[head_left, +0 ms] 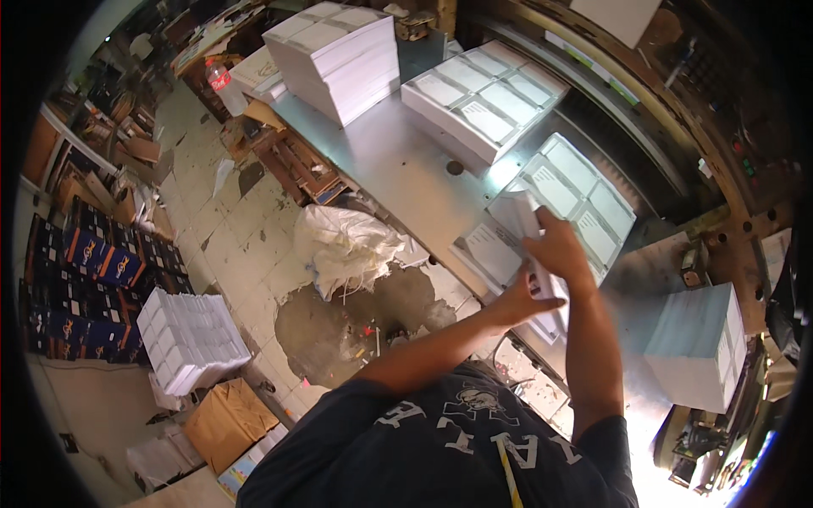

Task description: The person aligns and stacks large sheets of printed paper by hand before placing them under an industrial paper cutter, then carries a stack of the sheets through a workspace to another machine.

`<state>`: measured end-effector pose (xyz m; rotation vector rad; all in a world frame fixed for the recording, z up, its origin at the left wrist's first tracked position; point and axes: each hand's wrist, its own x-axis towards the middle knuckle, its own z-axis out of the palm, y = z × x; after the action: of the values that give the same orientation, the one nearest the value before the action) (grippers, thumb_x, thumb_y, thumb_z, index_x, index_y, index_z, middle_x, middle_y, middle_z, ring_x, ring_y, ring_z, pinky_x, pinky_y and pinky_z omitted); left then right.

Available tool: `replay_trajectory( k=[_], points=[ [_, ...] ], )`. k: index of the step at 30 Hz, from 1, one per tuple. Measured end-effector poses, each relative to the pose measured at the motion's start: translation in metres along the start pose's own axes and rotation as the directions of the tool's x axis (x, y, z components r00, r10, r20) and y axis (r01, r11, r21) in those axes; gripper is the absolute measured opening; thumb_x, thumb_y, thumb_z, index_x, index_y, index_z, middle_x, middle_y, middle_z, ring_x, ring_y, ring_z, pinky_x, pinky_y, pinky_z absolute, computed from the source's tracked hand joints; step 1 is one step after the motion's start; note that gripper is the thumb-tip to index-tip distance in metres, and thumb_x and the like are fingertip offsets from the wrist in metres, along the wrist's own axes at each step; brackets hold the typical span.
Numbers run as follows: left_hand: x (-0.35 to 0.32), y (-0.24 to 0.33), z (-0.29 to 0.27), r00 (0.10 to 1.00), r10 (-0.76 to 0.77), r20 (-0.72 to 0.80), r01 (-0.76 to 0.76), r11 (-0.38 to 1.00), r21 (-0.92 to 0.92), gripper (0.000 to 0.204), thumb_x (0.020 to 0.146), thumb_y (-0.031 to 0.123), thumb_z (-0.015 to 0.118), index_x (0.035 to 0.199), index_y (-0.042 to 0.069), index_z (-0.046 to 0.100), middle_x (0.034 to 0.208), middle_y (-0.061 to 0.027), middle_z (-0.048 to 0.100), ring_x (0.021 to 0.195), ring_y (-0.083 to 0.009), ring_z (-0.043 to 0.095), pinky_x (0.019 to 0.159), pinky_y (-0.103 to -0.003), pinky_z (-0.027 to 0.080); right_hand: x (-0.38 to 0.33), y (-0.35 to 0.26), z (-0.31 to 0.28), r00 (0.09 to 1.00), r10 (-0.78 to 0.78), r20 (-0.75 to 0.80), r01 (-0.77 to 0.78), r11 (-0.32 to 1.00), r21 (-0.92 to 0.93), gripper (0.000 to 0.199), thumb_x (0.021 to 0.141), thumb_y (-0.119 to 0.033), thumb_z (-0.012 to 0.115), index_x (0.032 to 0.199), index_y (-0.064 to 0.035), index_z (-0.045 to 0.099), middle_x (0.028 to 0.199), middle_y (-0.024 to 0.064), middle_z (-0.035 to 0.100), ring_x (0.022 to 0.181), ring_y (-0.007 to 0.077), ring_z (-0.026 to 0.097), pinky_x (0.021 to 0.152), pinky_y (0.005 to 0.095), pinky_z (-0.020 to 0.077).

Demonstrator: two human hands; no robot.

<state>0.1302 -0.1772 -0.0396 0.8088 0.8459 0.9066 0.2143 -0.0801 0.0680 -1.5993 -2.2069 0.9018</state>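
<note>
Both my hands are closed on a thick wad of white printed sheets (518, 213), held tilted on its edge over the metal table. My right hand (559, 244) grips its far part from the right side. Nearer to me, my left hand (527, 296) wraps the lower end, its thumb stretched toward the right. Under and beyond the wad lies a low stack of printed sheets (580, 182) with a repeated grey block pattern. Some of that stack is hidden by my hands and the wad.
Farther along the metal table (373, 161) stand a wide printed stack (483, 89) and a tall paper stack (334, 63). Another paper stack (699, 347) is at the right. A white sack (351, 241), a floor paper pile (190, 339) and dark boxes (93, 279) lie left.
</note>
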Motion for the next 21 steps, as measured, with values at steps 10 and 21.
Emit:
replay_trajectory(
  k=[10, 21],
  points=[
    [0.016, -0.033, -0.006, 0.928, -0.214, -0.303, 0.065, 0.899, -0.434, 0.034, 0.09, 0.016, 0.066, 0.119, 0.004, 0.053, 0.1, -0.0128, 0.067, 0.087, -0.0262, 0.07, 0.072, -0.044, 0.061, -0.144, 0.187, -0.005, 0.743, 0.555, -0.375, -0.309, 0.78, 0.544, 0.046, 0.092, -0.031, 0.068, 0.121, 0.0002, 0.052, 0.111, 0.017, 0.06, 0.093, 0.0247, 0.063, 0.08, 0.035, 0.053],
    [-0.053, -0.002, 0.012, 0.975, -0.131, -0.177, 0.051, 0.915, -0.399, 0.032, 0.095, 0.013, 0.059, 0.126, 0.006, 0.052, 0.115, -0.0114, 0.066, 0.099, -0.0255, 0.069, 0.077, -0.043, 0.061, -0.071, 0.241, -0.007, 0.956, 0.283, 0.082, 0.028, -0.365, 0.931, 0.059, 0.099, -0.039, 0.05, 0.138, 0.0043, 0.041, 0.133, 0.021, 0.054, 0.121, 0.0346, 0.054, 0.102, 0.0462, 0.0465]
  ],
)
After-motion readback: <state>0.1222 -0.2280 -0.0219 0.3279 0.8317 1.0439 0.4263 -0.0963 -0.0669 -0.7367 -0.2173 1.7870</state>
